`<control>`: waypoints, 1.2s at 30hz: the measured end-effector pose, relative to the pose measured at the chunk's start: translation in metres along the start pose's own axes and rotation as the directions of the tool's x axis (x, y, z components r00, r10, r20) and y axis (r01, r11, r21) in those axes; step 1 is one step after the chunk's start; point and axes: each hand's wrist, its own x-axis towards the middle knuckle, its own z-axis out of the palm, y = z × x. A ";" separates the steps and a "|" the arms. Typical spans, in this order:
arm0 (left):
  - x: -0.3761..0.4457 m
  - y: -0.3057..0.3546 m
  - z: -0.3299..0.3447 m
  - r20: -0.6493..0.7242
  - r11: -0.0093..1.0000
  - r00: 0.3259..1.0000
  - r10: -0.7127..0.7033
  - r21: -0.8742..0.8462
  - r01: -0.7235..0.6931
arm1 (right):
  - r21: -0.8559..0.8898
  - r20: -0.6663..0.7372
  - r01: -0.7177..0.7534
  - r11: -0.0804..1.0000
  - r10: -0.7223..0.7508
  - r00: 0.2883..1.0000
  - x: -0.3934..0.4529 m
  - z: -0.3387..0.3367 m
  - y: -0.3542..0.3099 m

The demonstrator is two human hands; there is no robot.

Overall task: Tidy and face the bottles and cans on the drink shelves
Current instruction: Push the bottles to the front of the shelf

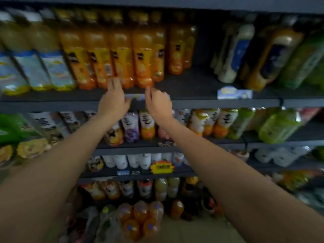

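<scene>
While hands [136, 102] reach, orange bottles [115, 55] crowd the shelf [192, 85]

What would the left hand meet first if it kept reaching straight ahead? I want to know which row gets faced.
Probably the orange juice bottles: the left hand points at their bases, though blur hides any contact.

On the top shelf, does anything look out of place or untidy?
Yes. Right of the orange juice bottles the top shelf has a bare gap, and two orange bottles there stand further back than the front row. The blur hides finer detail.
</scene>
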 end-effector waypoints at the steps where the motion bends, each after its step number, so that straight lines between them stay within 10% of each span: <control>1: -0.004 0.018 0.012 0.063 0.999 0.997 0.042 -0.013 -0.041 | -0.025 0.020 -0.015 1.000 0.015 1.000 -0.005 -0.013 0.023; 6: -0.036 0.111 0.089 0.318 0.941 0.893 0.319 0.006 -0.338 | -0.161 0.269 -0.065 0.985 0.107 0.957 -0.031 -0.076 0.140; 12: -0.079 0.215 0.179 0.536 0.960 0.816 0.217 0.033 -0.277 | -0.214 0.512 -0.313 0.925 0.379 0.771 -0.067 -0.144 0.281; 16: -0.100 0.253 0.220 0.700 0.979 0.714 0.016 0.135 -0.154 | -0.134 0.401 -0.556 0.820 0.558 0.727 -0.068 -0.183 0.341; 22: -0.085 0.281 0.237 0.603 0.998 0.797 0.036 0.012 -0.055 | 0.163 0.351 -0.676 0.719 0.598 0.720 -0.025 -0.187 0.368; 31: -0.091 0.274 0.239 0.562 0.998 0.827 -0.008 -0.053 0.045 | 0.168 0.295 -0.787 0.593 0.732 0.615 0.014 -0.155 0.354; 36: -0.094 0.273 0.240 0.566 0.996 0.822 -0.064 -0.021 0.092 | 0.208 0.161 -0.636 0.743 0.616 0.771 -0.031 -0.157 0.355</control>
